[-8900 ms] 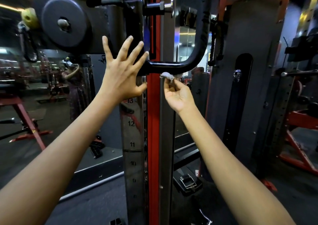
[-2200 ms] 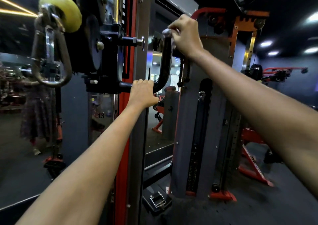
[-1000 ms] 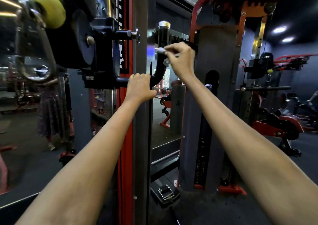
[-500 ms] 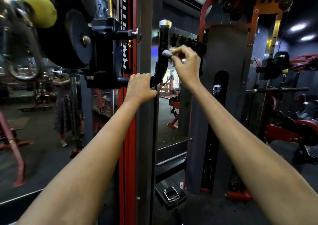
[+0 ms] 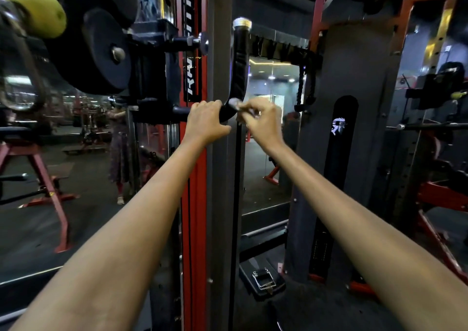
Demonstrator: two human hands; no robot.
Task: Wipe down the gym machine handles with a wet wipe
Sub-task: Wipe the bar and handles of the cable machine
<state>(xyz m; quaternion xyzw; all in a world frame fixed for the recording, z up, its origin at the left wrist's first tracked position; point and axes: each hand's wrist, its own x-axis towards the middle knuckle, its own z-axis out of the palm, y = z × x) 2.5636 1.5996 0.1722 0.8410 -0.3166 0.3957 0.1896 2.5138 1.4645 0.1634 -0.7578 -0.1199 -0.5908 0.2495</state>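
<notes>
A black L-shaped machine handle (image 5: 240, 62) with a chrome cap rises from a horizontal bar on the red and grey upright. My left hand (image 5: 206, 121) grips the horizontal part of that handle, just left of the bend. My right hand (image 5: 262, 121) pinches a small crumpled white wet wipe (image 5: 234, 103) and holds it against the handle's bend. Most of the wipe is hidden by my fingers.
A black pulley wheel (image 5: 106, 54), a yellow-green stopper ball (image 5: 35, 7) and a steel carabiner (image 5: 17, 77) hang at the upper left. A dark weight-stack cover (image 5: 339, 153) stands right of the handle. Red machine frames (image 5: 445, 199) sit right; a person (image 5: 119, 148) appears in the mirror.
My right hand has slid the wipe down the upright part of the handle, from near the top to the bend. My left hand has kept its grip on the horizontal bar.
</notes>
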